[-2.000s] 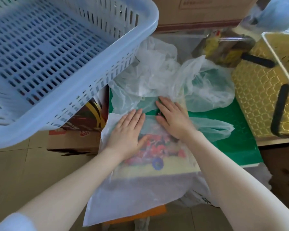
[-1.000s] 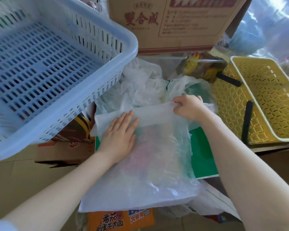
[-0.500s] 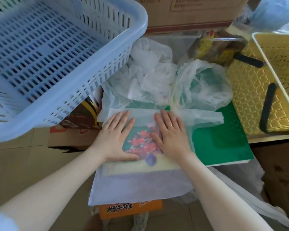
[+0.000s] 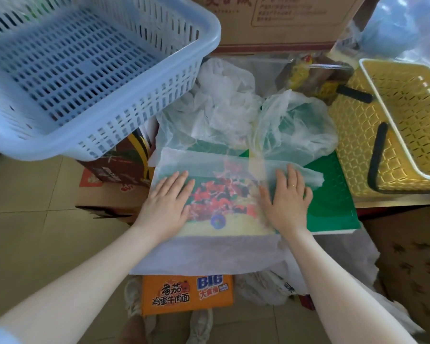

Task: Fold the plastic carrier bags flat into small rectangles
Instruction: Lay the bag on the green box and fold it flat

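My left hand [image 4: 168, 203] and right hand [image 4: 287, 202], fingers spread flat, press one bag [image 4: 216, 254] after its first fold; crumpled bags [image 4: 224, 103] remain unfolded.

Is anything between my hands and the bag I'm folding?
Nothing visible. The left hand and right hand both lie flat, palms down, directly on the translucent bag. The crumpled bags sit behind it, past the fingertips.

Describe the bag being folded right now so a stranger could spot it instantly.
Start at the big blue basket at upper left, then drop to the green board just right of it. The flat bag lies there under both palms; its neighbours behind are crumpled bags.
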The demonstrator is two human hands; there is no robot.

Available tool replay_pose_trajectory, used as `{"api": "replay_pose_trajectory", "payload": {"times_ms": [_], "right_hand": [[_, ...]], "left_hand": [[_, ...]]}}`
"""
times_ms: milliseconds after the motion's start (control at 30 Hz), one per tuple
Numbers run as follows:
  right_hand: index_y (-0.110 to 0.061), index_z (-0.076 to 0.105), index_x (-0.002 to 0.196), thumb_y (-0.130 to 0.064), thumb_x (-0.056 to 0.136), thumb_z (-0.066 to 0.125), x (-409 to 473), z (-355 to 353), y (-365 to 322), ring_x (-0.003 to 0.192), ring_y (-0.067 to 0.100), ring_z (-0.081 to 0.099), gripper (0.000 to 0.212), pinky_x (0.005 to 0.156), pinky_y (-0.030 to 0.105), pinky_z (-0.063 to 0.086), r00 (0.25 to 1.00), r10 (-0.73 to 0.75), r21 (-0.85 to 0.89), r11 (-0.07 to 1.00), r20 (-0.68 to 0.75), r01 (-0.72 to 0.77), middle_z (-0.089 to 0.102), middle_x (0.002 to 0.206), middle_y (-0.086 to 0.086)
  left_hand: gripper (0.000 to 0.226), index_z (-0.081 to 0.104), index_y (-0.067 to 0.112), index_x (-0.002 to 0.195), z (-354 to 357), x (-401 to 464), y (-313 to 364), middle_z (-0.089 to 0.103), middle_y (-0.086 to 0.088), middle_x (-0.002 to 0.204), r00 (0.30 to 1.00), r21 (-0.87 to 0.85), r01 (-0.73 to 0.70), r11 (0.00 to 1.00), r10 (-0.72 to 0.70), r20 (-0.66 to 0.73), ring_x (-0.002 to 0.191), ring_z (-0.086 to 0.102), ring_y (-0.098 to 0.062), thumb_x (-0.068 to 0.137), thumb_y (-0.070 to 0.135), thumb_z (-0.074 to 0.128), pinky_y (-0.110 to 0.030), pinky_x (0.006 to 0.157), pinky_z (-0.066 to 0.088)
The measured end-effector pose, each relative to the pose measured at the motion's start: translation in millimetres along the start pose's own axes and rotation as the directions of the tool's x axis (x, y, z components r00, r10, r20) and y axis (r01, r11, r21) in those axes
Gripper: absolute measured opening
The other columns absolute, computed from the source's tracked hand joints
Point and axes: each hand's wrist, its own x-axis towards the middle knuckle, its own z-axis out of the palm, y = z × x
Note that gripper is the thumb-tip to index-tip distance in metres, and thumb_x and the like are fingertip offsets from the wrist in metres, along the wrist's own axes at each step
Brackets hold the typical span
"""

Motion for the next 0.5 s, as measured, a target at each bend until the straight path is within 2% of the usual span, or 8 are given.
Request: {"api": "replay_pose_trajectory", "payload": {"times_ms": [33,100,167,233,333,400,500], "right_hand": [[-0.011,0.034,0.140,-0.045,0.096,0.030,0,-2,1,0.143,0.028,0.011,0.057,0.110,0.048,0.012,0.997,-0.021,0.043,0.999,-0.069,0.024,0.017,0.155,0.011],[-0.009,0.037,0.139,-0.038,0.097,0.031,4,-8,10,0.143,0.030,0.014,0.051,0.110,0.048,0.016,0.994,0.009,0.142,0.990,-0.111,0.007,0.020,0.155,0.012],[-0.007,0.029,0.143,-0.033,0.099,0.033,7,-12,25,0.144,0.030,0.010,0.051,0.112,0.045,0.016,0.998,0.046,0.153,0.987,-0.049,-0.038,0.015,0.156,0.012],[-0.006,0.025,0.145,-0.030,0.099,0.033,6,-13,42,0.144,0.031,0.009,0.052,0.114,0.043,0.014,0.998,0.059,0.114,0.992,0.011,-0.060,0.013,0.156,0.013],[-0.006,0.031,0.141,-0.019,0.097,0.041,0,-14,61,0.140,0.034,0.018,0.047,0.111,0.044,0.021,0.984,0.173,0.188,0.968,-0.030,-0.164,0.021,0.153,0.015],[-0.005,0.037,0.137,-0.010,0.094,0.048,-3,-17,70,0.133,0.034,0.031,0.045,0.107,0.042,0.027,0.950,0.297,0.343,0.906,-0.097,-0.249,0.033,0.146,0.017],[-0.006,0.052,0.120,-0.008,0.092,0.052,2,-28,77,0.112,0.027,0.050,0.029,0.093,0.032,0.037,0.898,0.433,0.581,0.751,-0.077,-0.313,0.053,0.125,0.015]], "left_hand": [[0.062,0.037,0.010,0.140,2,-1,6,0.032,-0.013,0.148,0.999,-0.006,-0.023,1.000,0.023,-0.036,0.137,0.030,-0.029,0.087,0.037,0.020,-0.033,0.114,0.002],[0.062,0.025,0.014,0.145,2,-3,19,0.015,-0.009,0.154,0.998,-0.037,-0.043,0.998,0.041,-0.046,0.142,0.014,-0.026,0.090,0.040,0.013,-0.033,0.113,-0.003],[0.059,0.009,0.018,0.148,3,0,29,-0.005,-0.005,0.156,1.000,-0.072,0.003,0.997,-0.003,-0.001,0.143,-0.005,-0.022,0.096,0.044,0.018,-0.030,0.110,-0.010],[0.061,0.003,0.019,0.148,5,5,37,-0.011,-0.005,0.155,0.997,-0.064,0.073,0.995,-0.071,0.030,0.143,-0.010,-0.021,0.097,0.045,0.026,-0.031,0.111,-0.010],[0.062,0.006,0.019,0.148,4,10,49,-0.004,-0.006,0.156,0.981,-0.018,0.181,0.983,-0.179,0.070,0.143,-0.004,-0.024,0.096,0.046,0.026,-0.037,0.115,0.003],[0.060,0.012,0.015,0.147,-1,16,61,0.007,-0.010,0.155,0.976,-0.022,0.215,0.976,-0.214,0.037,0.142,0.007,-0.028,0.096,0.042,0.030,-0.039,0.114,0.012],[0.052,0.024,0.009,0.143,-13,38,93,0.022,-0.011,0.151,0.993,-0.155,0.073,0.985,-0.087,-0.085,0.137,0.021,-0.027,0.097,0.031,0.034,-0.036,0.111,0.018]]}}
